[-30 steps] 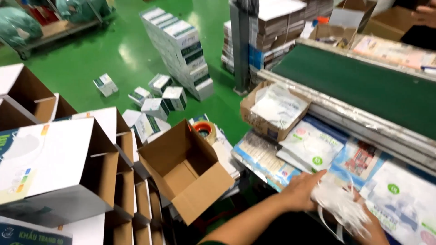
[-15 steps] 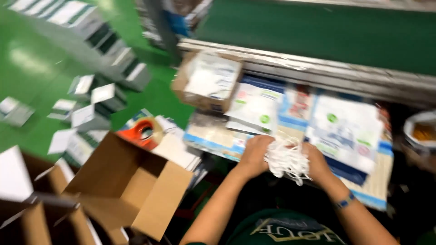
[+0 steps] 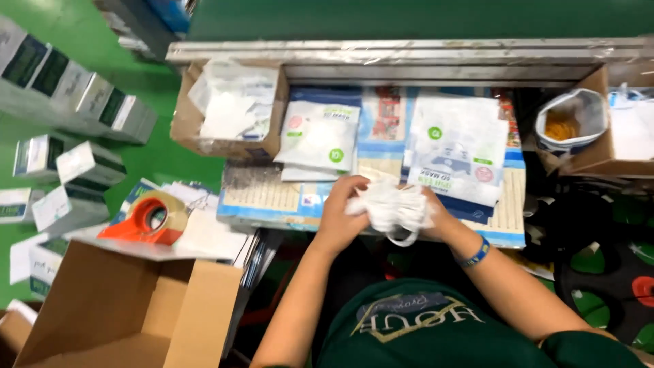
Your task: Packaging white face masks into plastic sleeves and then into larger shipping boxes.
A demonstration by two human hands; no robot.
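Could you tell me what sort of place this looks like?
Probably a packing station in a mask factory: both hands hold a bundle of white masks over printed pouches, with an open carton, a tape dispenser and stacked small boxes nearby.

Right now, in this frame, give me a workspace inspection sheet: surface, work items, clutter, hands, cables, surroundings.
Surface: work board with pale slats and a blue edge, mostly covered by packets.
Work items: bundle of white face masks, ear loops hanging below; flat printed pouches stacked behind it.
Clutter: orange tape dispenser; open cardboard box; box of plastic sleeves; bag of rubber bands.
Hands: left hand and right hand both grip the bundle; fingers curled round it.
Cables: nothing seen.
Surroundings: green floor, stacked small cartons, green conveyor belt.
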